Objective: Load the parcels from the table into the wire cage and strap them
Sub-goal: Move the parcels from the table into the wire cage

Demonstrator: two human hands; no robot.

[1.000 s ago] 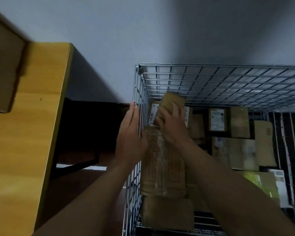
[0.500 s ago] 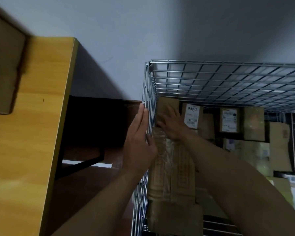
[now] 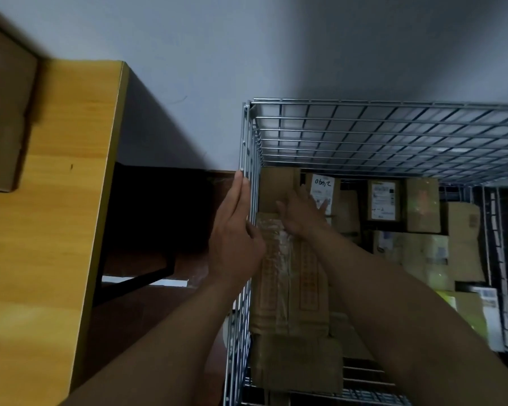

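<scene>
**Left hand** (image 3: 235,230): laid flat against the outer face of the left wall of the wire cage (image 3: 364,101), with the fingers (image 3: 241,194) held straight and pressed together.

**Right hand** (image 3: 301,218): shown inside the cage, fingers spread and blurred. Contact with the brown parcel (image 3: 277,187) just beyond the fingertips cannot be told.

**Other parcels:** a taped parcel (image 3: 288,273) is seen beneath the right wrist, and a labelled parcel (image 3: 321,184) just right of the spread fingers.

**Table** (image 3: 56,230): seen well left of the left fingers, bearing a cardboard box (image 3: 3,112).
</scene>
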